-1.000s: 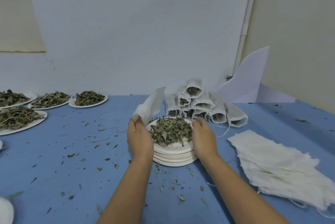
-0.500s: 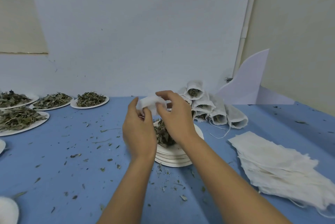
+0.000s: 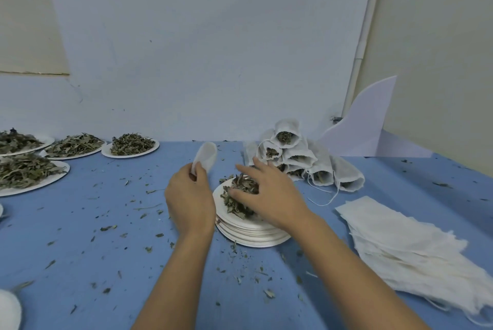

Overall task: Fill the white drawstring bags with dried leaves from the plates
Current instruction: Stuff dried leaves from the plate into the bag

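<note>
Table [image 3: 106, 223] lies open left of the plate stack [image 3: 253, 239], but filled bags [image 3: 298, 159] crowd behind it

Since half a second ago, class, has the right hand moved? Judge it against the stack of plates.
Yes. The right hand has come down from the white bag in the left hand onto the leaves atop the stack of plates.

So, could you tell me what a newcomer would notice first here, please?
In the middle, the left grip holds up a white bag while the right grip grasps leaves on a stack of plates. Behind them sits a pile of filled bags; more plates of leaves line the left side of the table.
</note>
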Action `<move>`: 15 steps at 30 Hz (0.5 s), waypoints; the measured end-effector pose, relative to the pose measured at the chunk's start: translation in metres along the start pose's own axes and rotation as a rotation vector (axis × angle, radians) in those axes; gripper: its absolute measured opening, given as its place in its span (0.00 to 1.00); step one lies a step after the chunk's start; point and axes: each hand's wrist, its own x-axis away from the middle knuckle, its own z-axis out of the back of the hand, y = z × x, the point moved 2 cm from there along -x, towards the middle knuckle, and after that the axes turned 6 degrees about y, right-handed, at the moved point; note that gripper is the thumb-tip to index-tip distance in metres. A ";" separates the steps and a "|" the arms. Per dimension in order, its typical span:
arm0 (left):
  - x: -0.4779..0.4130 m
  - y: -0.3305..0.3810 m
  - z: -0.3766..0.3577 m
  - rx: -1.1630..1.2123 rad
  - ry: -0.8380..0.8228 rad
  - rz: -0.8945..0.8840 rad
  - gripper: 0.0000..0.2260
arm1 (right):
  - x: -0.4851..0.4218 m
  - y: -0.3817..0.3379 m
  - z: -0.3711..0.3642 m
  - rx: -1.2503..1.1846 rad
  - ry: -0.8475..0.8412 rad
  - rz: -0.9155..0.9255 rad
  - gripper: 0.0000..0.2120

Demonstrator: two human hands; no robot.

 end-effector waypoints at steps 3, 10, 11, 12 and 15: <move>0.000 0.000 -0.001 -0.033 -0.022 -0.017 0.18 | 0.006 0.001 -0.009 0.029 -0.072 0.001 0.26; 0.004 0.002 -0.005 -0.092 -0.066 -0.065 0.17 | 0.007 -0.002 -0.009 0.068 -0.026 0.027 0.16; 0.004 0.002 -0.005 -0.097 -0.072 -0.069 0.17 | 0.007 -0.002 -0.010 0.080 -0.022 0.029 0.15; 0.004 0.002 -0.005 -0.100 -0.077 -0.073 0.16 | 0.007 -0.002 -0.011 0.094 -0.014 0.032 0.15; 0.006 0.003 -0.006 -0.108 -0.090 -0.092 0.17 | 0.009 0.000 -0.012 0.078 0.031 0.029 0.13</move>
